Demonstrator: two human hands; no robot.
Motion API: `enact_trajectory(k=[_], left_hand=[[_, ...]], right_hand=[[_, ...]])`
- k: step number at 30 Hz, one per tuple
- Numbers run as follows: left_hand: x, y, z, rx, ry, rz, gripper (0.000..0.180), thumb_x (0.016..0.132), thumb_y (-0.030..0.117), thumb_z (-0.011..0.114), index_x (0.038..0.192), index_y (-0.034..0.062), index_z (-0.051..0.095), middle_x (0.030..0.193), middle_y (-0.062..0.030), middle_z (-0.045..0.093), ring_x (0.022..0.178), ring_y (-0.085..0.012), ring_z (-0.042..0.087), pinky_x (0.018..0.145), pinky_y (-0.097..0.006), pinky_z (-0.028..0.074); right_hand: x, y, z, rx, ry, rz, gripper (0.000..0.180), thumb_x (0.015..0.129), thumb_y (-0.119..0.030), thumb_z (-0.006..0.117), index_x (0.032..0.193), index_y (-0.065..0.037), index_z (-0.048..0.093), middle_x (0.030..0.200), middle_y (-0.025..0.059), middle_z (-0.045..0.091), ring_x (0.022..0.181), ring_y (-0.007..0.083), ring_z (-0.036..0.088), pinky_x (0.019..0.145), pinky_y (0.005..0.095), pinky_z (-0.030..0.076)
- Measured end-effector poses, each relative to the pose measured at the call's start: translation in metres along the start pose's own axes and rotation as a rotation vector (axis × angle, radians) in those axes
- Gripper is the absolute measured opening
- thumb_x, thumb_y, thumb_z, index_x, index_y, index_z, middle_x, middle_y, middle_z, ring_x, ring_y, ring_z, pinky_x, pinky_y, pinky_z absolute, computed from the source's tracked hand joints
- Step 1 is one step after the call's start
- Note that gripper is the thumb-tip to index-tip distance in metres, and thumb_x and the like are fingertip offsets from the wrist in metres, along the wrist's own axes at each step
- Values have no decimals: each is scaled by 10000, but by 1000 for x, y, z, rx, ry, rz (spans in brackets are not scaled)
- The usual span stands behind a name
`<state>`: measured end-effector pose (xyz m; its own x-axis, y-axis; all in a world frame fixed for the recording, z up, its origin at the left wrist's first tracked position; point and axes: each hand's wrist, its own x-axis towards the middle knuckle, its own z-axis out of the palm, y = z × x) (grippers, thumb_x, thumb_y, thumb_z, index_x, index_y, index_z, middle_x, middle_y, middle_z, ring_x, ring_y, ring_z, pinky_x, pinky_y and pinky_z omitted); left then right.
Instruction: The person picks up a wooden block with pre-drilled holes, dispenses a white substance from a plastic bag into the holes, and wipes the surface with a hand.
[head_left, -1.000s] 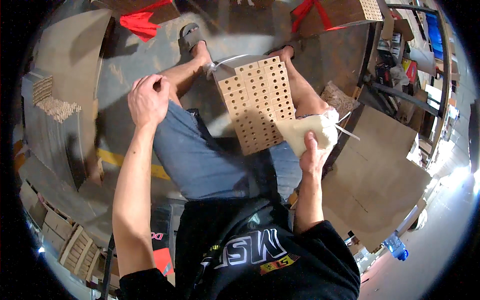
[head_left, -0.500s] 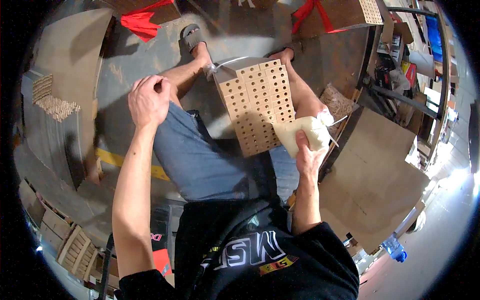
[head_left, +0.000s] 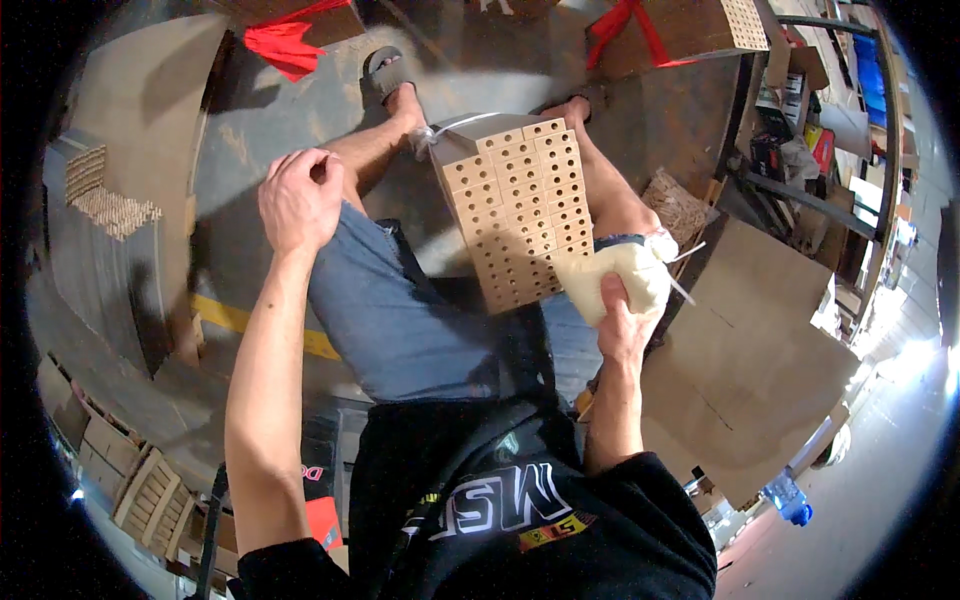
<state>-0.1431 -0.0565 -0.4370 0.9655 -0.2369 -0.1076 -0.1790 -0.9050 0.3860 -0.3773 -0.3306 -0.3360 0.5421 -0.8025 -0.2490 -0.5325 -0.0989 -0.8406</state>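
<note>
A stack of tan wooden blocks with rows of round holes [head_left: 520, 210], bound with white strapping, stands between my knees. My right hand [head_left: 622, 320] is closed on a cream-coloured cloth [head_left: 612, 275] pressed against the stack's lower right corner. White strap ends stick out beside the cloth. My left hand [head_left: 298, 195] is raised above my left knee with its fingers curled shut; whether it pinches something thin I cannot tell. I sit in blue denim shorts and a black shirt, sandals on my feet.
Flat cardboard sheets [head_left: 750, 350] lie on the floor at my right. Another perforated wooden stack with red strap [head_left: 690, 30] sits at the top right, red strap [head_left: 285, 40] at the top left. Small wooden pieces [head_left: 100, 195] are piled at left. Metal shelving [head_left: 830, 130] stands far right.
My right hand with the cloth has shifted slightly along the stack's lower right corner. My left hand has stayed raised and closed.
</note>
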Motion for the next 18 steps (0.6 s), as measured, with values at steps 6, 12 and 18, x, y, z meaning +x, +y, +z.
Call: enact_trajectory(k=[6,12,18], left_hand=[[-1,-1,-2,13,19,0,223,890,286,618,937,90,715,1009,-96,709,1007,-304,630,890,-395,496],[0,-3,1,1,38,21,217,893,279,618,924,86,713,1001,-99,710,1001,-307,629,888,-398,495],[0,-1,-2,-7,23,10,217,895,276,618,933,86,717,991,-103,709,988,-303,631,882,-396,495]], right_hand=[[-3,16,-3,26,-91,-48,361,770,-141,741,1090,1,652,982,59,684,895,166,641,831,318,509],[-4,11,6,-33,-147,33,308,809,-155,745,1064,-2,668,1013,51,662,923,173,624,852,327,499],[-3,16,10,-68,-127,-7,291,821,-147,761,1056,1,675,1013,60,660,916,178,626,843,329,506]])
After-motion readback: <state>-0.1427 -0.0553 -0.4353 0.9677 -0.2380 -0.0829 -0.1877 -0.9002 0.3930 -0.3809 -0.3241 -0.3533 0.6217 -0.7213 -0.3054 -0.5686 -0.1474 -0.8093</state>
